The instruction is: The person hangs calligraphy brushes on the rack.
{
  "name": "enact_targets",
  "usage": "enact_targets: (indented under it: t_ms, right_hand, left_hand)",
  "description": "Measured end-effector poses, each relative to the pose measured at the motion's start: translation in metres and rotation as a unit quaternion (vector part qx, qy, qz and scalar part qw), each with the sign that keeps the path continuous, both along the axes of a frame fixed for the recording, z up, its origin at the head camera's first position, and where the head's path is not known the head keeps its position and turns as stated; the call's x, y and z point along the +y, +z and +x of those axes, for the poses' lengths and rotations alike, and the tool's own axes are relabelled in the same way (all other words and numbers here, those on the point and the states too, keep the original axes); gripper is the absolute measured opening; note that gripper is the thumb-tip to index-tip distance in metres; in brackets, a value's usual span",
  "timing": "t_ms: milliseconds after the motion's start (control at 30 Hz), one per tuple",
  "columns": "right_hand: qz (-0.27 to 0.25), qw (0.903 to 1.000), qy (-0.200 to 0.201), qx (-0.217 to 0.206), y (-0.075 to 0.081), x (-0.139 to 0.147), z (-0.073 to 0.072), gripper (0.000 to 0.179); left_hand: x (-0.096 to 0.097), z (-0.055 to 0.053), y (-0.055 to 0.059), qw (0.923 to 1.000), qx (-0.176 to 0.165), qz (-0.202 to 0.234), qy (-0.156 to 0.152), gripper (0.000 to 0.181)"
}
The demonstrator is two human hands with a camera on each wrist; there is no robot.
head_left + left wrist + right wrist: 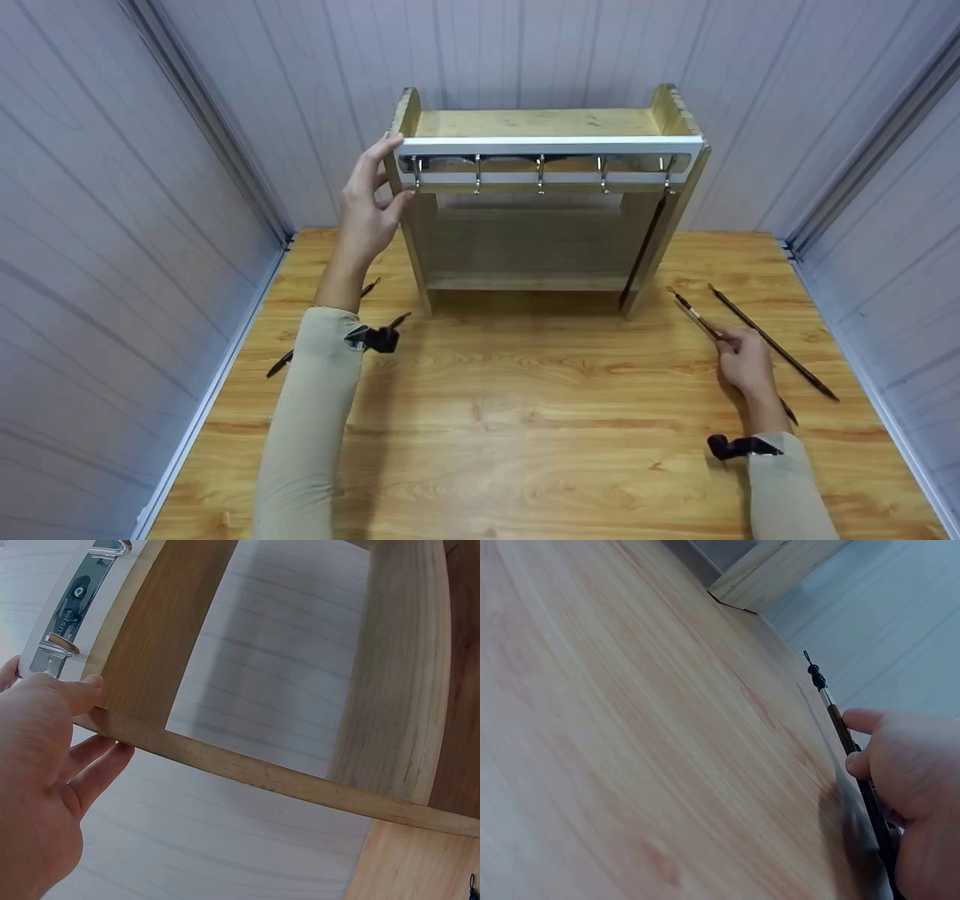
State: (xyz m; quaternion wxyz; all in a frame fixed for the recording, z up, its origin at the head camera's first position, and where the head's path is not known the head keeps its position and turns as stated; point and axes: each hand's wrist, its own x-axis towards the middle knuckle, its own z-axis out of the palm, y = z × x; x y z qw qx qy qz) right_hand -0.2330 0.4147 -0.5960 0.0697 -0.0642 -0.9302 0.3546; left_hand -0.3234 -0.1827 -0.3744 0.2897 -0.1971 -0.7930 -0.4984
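A small wooden shelf (525,247) stands at the back of the table, with a white hook rail (551,144) across its upper front. My left hand (367,199) grips the shelf's left upper corner at the rail's end; in the left wrist view the thumb (91,686) lies on the front edge and fingers reach behind the side board. From the rightmost hook hangs a dark calligraphy brush (645,251). On the right, my right hand (750,364) pinches another calligraphy brush (840,727) between thumb and fingers, low over the table, its hanging loop pointing toward the shelf.
Another brush (776,345) lies to the right of my right hand. Brushes (400,321) also lie at the left, partly hidden under my left forearm. Pale panel walls (517,52) enclose the wood-grain table (525,420) at the back and both sides.
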Motion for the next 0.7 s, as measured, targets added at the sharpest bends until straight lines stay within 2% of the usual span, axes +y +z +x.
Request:
enact_targets:
  t_ms: [267, 467, 700]
  right_hand:
    - [-0.013, 0.9999, 0.006, 0.001, 0.012, 0.003, 0.0, 0.045]
    - [-0.004, 0.9998, 0.019, 0.006, 0.02, 0.002, 0.0, 0.046]
    - [0.009, 0.9996, 0.015, 0.022, 0.028, -0.006, 0.002, 0.045]
  left_hand:
    - [0.001, 0.001, 0.001, 1.0, -0.009, -0.001, 0.001, 0.066]
    - [0.0, 0.001, 0.001, 1.0, -0.006, 0.006, -0.004, 0.067]
    - [-0.001, 0.003, 0.003, 1.0, -0.006, 0.001, -0.004, 0.066]
